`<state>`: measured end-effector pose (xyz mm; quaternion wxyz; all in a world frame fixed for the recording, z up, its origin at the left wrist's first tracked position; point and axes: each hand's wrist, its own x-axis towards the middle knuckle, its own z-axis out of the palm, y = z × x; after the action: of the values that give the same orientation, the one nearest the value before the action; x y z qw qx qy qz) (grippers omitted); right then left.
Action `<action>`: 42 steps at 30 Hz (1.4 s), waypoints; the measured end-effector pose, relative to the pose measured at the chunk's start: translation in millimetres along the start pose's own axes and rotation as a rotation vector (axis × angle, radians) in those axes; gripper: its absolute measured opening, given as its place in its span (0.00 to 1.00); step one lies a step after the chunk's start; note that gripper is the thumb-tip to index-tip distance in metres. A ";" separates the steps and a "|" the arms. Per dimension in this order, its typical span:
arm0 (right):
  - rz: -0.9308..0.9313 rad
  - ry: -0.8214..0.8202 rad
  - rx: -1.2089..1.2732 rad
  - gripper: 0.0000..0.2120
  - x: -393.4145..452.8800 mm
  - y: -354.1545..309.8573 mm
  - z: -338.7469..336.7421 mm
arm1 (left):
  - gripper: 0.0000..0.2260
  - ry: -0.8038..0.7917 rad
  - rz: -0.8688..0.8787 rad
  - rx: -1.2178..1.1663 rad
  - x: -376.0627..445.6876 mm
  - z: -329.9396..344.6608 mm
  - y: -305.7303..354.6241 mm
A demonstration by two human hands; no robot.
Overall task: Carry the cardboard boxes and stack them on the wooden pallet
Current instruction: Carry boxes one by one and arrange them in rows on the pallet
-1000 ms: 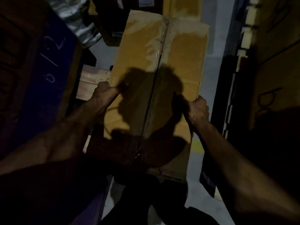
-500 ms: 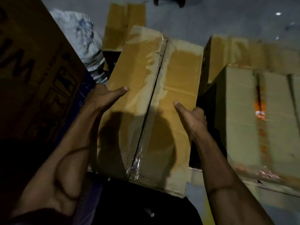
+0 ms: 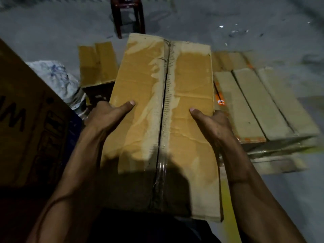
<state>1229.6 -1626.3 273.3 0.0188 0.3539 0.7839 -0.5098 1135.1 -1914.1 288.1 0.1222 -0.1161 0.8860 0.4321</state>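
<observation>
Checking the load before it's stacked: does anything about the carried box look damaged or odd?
The carried box has loose, wrinkled clear tape along its centre seam near the person, and pale patches mark its top. Otherwise intact.

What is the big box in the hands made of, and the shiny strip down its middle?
The carried box looks like matte brown corrugated cardboard: creased and scuffed. The strip is probably clear plastic packing tape, glossy and wrinkled over the seam.

Both hands clamp the long cardboard box (image 3: 164, 109) — left hand (image 3: 108, 114) on its left edge, right hand (image 3: 213, 123) on its right, thumbs flat on top. Right of it, stacked boxes (image 3: 259, 106) sit on the wooden pallet (image 3: 273, 165); a dark stool (image 3: 128, 14) stands beyond.
</observation>
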 end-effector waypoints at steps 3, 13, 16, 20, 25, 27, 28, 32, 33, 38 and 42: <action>0.004 0.029 0.014 0.34 -26.6 11.8 -24.5 | 0.36 -0.051 0.057 -0.054 -11.3 5.3 9.7; 0.011 0.226 0.212 0.42 -69.5 58.7 -118.6 | 0.32 -0.227 0.256 -0.013 -71.6 60.2 90.4; 0.030 0.320 0.191 0.32 -75.5 75.7 -154.6 | 0.31 -0.264 0.314 -0.025 -88.6 96.4 116.2; 0.072 0.405 0.184 0.28 -70.2 106.4 -211.2 | 0.41 -0.301 0.375 -0.040 -99.5 160.4 149.3; 0.082 0.494 0.151 0.25 -47.9 161.0 -299.8 | 0.39 -0.355 0.361 0.057 -132.1 259.5 201.5; 0.109 0.521 0.135 0.33 -34.2 182.8 -335.3 | 0.43 -0.370 0.356 0.073 -144.5 302.0 221.8; 0.126 0.533 0.128 0.37 -27.7 194.4 -357.2 | 0.43 -0.377 0.362 0.079 -153.0 325.8 234.1; 0.185 0.581 0.131 0.40 -12.1 230.1 -435.2 | 0.49 -0.383 0.393 0.139 -188.6 402.4 278.7; 0.210 0.601 0.128 0.41 -8.4 238.8 -455.6 | 0.51 -0.390 0.404 0.152 -197.9 422.2 291.6; 0.278 0.666 0.141 0.40 7.3 278.6 -539.8 | 0.54 -0.451 0.442 0.213 -237.6 506.8 349.5; 0.330 0.711 0.179 0.31 26.3 309.1 -592.9 | 0.40 -0.514 0.471 0.266 -254.4 577.7 386.1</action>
<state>1583.8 -1059.4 304.5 -0.2028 0.6298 0.6266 -0.4118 1322.1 -1198.5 308.6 0.2519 0.2199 0.8772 0.3445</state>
